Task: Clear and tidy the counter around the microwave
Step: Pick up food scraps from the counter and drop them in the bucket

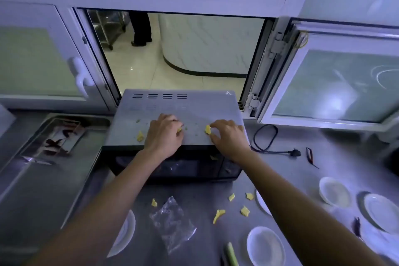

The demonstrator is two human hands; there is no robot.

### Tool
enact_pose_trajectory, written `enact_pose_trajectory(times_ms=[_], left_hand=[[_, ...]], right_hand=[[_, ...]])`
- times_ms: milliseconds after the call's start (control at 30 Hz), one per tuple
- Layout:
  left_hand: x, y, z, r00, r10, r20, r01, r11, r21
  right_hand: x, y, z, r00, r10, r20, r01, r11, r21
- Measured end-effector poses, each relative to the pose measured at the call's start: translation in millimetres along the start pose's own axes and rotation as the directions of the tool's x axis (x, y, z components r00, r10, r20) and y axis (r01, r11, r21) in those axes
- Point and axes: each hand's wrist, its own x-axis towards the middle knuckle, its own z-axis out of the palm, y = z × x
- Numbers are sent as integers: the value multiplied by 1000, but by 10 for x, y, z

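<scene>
Microwave (179, 112) sits at the back middle of the steel worktop (291, 170), grey top facing up, dark door toward me. Both my hands are on its top, near the front edge.

Right hand (230, 139): grip closed on a yellow food scrap (208, 129), pinched between thumb and fingertips, scrap touching the microwave top.

Left hand (165, 136): palm down, fingers curled together over a small yellow scrap (179, 130); only a sliver shows, so I cannot tell whether it is actually pinched. Just left of that hand, a loose yellow piece (140, 136) lies on the top, with small crumbs (138, 121) further back.

Worktop in front of the microwave: a crumpled clear plastic bag (171, 223), with more yellow scraps (219, 215) scattered on either side of it. White plates (266, 246) lie around the front and right. A green vegetable stalk (232, 255) is at the lower edge.

Right of the microwave: its black power cord (267, 143), unplugged, plug lying on the worktop. Left: a steel tray (34, 157) holding dried red chillies (55, 142).

Behind the microwave: an open serving hatch (172, 54).
</scene>
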Motion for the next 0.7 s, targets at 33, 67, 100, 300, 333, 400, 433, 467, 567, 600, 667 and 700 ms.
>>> enact_pose_trajectory(times_ms=[33,67,100,300,333,400,433,467,567,600,667,700], left_hand=[[3,-9,13,1000,-5,2,5,1000,-4],[2,-16,9,999,-35,1,35,999,-10],[0,-28,42,999,-48,3,48,999,-5],[-9,8,52,998,-64,11,64,998,17],[-7,13,50,998,-64,12,64,998,25],[10,22,38,998,-64,11,64,997,33],[20,24,32,998,-69,10,68,997,36],[29,27,25,997,-71,13,71,997,42],[48,22,24,996,-73,44,70,995,70],[56,13,25,996,-72,57,67,995,73],[69,-6,25,995,-71,72,66,995,76],[77,-15,27,995,-73,74,67,995,74]], right_hand=[[17,6,10,1000,-20,-22,20,1000,-3],[35,6,14,999,-31,-23,31,999,-15],[49,18,45,999,-42,-21,41,999,-25],[73,20,60,997,-73,-24,72,997,-39],[76,19,58,997,-79,-19,78,996,-43],[93,20,59,996,-88,-26,87,995,-41],[103,25,62,995,-93,-35,92,995,-42],[110,26,67,994,-98,-43,96,995,-41],[118,30,102,991,-114,-63,111,993,-49],[119,28,112,990,-121,-74,117,992,-53],[125,34,142,986,-136,-95,129,989,-76],[133,41,159,985,-141,-101,131,986,-102]])
